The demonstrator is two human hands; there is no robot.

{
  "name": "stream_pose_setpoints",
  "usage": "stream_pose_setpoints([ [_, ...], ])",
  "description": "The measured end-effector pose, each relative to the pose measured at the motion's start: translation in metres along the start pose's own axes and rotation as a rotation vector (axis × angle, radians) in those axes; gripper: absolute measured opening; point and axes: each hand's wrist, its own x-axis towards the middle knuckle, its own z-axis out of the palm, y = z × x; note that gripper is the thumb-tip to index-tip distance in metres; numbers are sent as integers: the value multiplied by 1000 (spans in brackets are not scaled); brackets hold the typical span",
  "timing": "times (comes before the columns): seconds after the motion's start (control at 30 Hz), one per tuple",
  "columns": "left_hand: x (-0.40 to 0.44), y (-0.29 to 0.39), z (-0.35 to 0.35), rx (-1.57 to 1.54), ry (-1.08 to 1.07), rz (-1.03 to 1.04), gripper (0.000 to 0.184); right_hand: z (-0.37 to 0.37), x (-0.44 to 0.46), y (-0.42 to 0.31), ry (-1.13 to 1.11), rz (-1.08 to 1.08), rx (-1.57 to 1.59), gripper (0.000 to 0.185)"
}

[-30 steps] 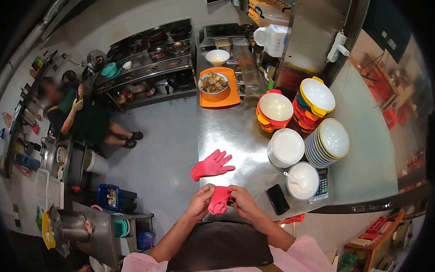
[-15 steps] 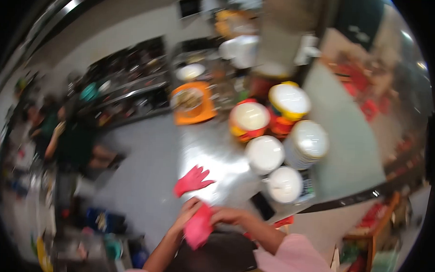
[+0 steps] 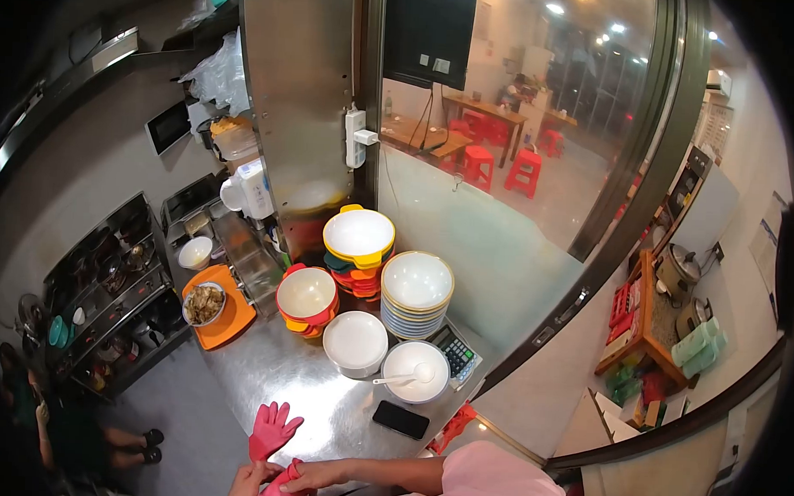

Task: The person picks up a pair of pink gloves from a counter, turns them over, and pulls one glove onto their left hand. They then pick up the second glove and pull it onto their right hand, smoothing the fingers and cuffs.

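A pink rubber glove [image 3: 282, 491] is bunched up at the bottom of the view, between my two hands. My left hand [image 3: 247, 482] has its fingers closed on its left side. From the right, my right hand [image 3: 308, 477] pinches the same glove near its upper edge. Just above my hands, a second pink glove [image 3: 273, 429] lies on the steel counter [image 3: 244, 374], fingers spread upward. To the right of it is a black phone [image 3: 401, 419], beside a white bowl [image 3: 403, 384] with a white spoon.
Stacked bowls [image 3: 418, 284] and a calculator [image 3: 456, 353] stand on the counter's right part. An orange tray [image 3: 230, 323] carries a bowl of food [image 3: 204, 303]. Beyond are a glass partition [image 3: 451, 215] and a stove [image 3: 120, 282]. Another person [image 3: 71, 438] stands at lower left.
The view has swung right, so counter, hands and gloves appear further left and lower. The held glove looked puffed out half a second ago and is now bunched. Both hands still hold it.
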Motion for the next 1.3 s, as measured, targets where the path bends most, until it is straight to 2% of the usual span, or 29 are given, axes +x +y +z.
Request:
stream_pose_setpoints([
  [0.1,-11,10,14,331,-124,209,34,-5,14,26,131,38,-121,53],
  [0.13,-9,0,14,365,-175,184,43,-11,18,30,70,50,-135,53],
  [0.23,-15,10,40,238,-301,18,45,-18,22,29,-49,56,-142,55],
  [0.33,-14,11,65,320,-162,312,37,-16,10,19,-48,56,-114,53],
  [0.4,-20,34,70,117,-144,5,36,-26,7,12,-52,116,-151,48],
  [0.43,-23,43,72,15,-135,-149,36,-27,3,8,34,37,-244,43],
  [0.5,-2,-33,44,-21,-143,-158,37,-30,-6,-3,205,-127,-430,36],
  [0.53,6,-59,34,-37,-147,-161,37,-37,-8,-10,212,-15,-530,30],
  [0.63,-6,-37,46,-33,-171,2,33,-32,-6,-6,262,-226,-591,27],
  [0.73,-22,10,61,-21,-224,8,27,-13,-7,-27,200,-247,-719,22],
  [0.83,-24,27,71,-93,-178,22,19,-2,2,-29,236,-245,-903,17],
  [0.93,-2,-31,48,142,-110,159,29,5,1,-43,271,-261,-1006,17],
  [1.0,52,-68,28,212,-59,243,33,3,5,-40,249,-270,-1055,18],
  [1.13,162,-118,-7,180,-69,415,44,4,7,-39,235,-331,-1125,17],
  [1.23,194,-147,-24,165,-129,526,54,7,3,-46,212,-281,-1109,16],
  [1.3,206,-158,-30,107,-141,545,60,6,0,-46,239,-369,-1091,19],
])
